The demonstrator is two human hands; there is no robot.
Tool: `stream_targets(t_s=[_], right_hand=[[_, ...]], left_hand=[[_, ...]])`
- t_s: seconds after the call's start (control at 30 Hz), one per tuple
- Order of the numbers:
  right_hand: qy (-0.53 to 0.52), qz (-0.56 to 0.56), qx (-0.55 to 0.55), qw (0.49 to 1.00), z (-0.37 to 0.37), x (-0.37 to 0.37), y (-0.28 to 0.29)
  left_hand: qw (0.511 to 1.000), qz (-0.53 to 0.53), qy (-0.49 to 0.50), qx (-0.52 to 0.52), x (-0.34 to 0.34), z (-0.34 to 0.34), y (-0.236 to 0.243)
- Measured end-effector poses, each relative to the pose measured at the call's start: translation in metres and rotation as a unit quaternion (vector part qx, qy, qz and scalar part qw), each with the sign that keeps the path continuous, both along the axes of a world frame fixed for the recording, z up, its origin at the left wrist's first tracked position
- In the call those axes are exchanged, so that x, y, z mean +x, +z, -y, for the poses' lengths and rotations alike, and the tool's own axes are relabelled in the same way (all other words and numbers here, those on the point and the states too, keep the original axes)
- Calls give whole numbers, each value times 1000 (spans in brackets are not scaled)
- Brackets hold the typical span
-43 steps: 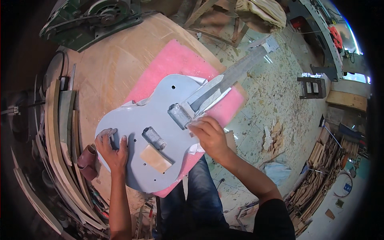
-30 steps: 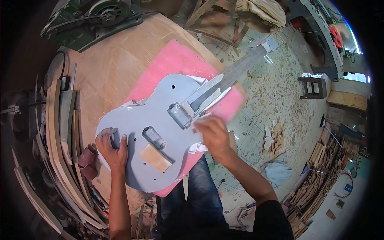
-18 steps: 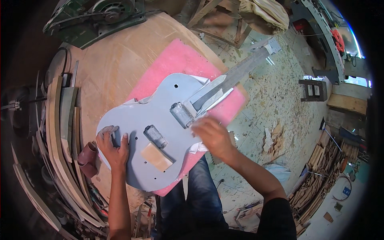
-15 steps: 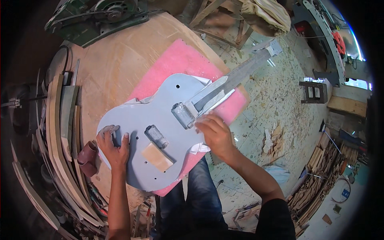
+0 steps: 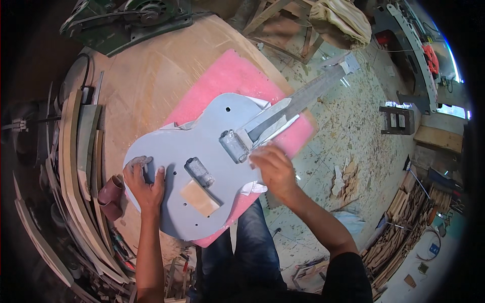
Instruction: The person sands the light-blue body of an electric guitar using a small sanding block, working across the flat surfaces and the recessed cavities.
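A grey-primed electric guitar body [image 5: 156,146] lies face up on a pink foam sheet [image 5: 230,68]. Its neck [image 5: 316,91] reaches to the far right, with masking paper [image 5: 275,108] at its base. Dusty fingers of my left hand [image 5: 145,187] rest spread on the left part of the body, thumb apart. At the right edge, by the cutaway beside the upper pickup cavity [image 5: 233,146], my right hand [image 5: 275,171] has its fingers drawn together; whatever is between them is hidden. A tan sanding block [image 5: 199,198] sits below the lower pickup cavity [image 5: 199,171].
Under the foam is a wooden tabletop [image 5: 146,76]. A green machine [image 5: 131,20] stands at its far left. Wood strips [image 5: 73,146] and a curled brown abrasive piece [image 5: 110,197] lie to the left. Debris covers the floor [image 5: 348,126]; stacked wood scraps [image 5: 391,237] are at right.
My right hand has shifted very slightly to the right and down along the cutaway edge. My left hand keeps its place on the guitar body. The whole view has shifted slightly.
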State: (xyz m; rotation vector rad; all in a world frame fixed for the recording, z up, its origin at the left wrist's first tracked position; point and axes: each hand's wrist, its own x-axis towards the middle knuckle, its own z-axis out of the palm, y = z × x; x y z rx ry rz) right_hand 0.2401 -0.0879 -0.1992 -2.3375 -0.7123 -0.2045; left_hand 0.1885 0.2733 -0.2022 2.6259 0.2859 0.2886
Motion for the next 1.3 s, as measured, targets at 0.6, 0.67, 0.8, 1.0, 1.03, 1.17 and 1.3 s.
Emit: stream_targets(t_s=[0.6,0.67,0.8,1.0,1.03,1.17,1.3], right_hand=[[39,29,14,999,-5,-8,-2],[39,-5,-1,999,4,8,2],[20,36,31,999,-6,-9,-5],[-5,27,30,999,-5,-2,-5],[-3,29,46,999,-9,-8,-5],[7,27,0,1000,4,8,-2],[10,20,33,999,-5,-7,-5]], left_hand=[[1000,4,7,-1,-1,0,-3],[1000,2,7,-5,-1,0,-1],[1000,3,8,-3,1,3,1],[1000,4,-1,-1,0,1,0],[1000,3,1,-1,1,2,0],[1000,3,-1,-10,0,-1,0],[1000,-3,-2,-6,0,2,-1]])
